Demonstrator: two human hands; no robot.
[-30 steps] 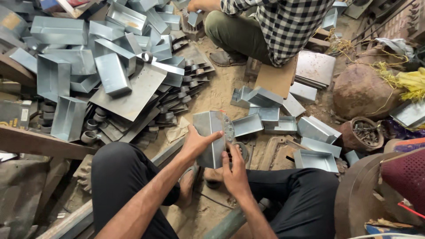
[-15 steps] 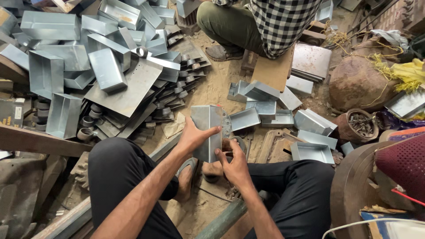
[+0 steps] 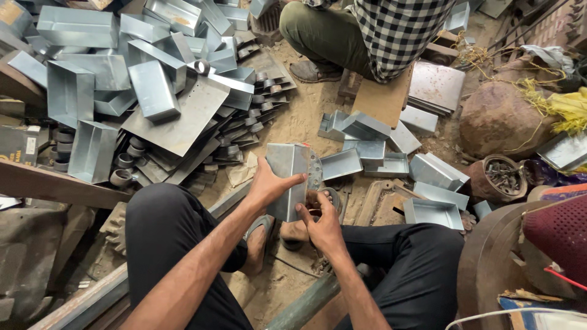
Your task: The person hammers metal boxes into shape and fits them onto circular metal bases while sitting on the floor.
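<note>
Between the knees, the left hand [image 3: 269, 183] clamps the folded sheet-metal box [image 3: 288, 177] upright above the dirt floor [image 3: 306, 116]; the right hand [image 3: 324, 226] pinches its lower edge. Similar boxes [image 3: 153, 90] lie piled left, open trays [image 3: 431, 211] right.

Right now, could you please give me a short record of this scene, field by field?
Setting: dirt floor of a sheet-metal workshop
Left hand: grips the left side of an upright grey sheet-metal box
Right hand: presses on the box's lower right edge
Left of the hands: heap of folded metal trays on flat sheets, with metal rings
Right of the hands: smaller open trays, a pot of small metal parts
Other person: sits opposite in a checked shirt
</note>
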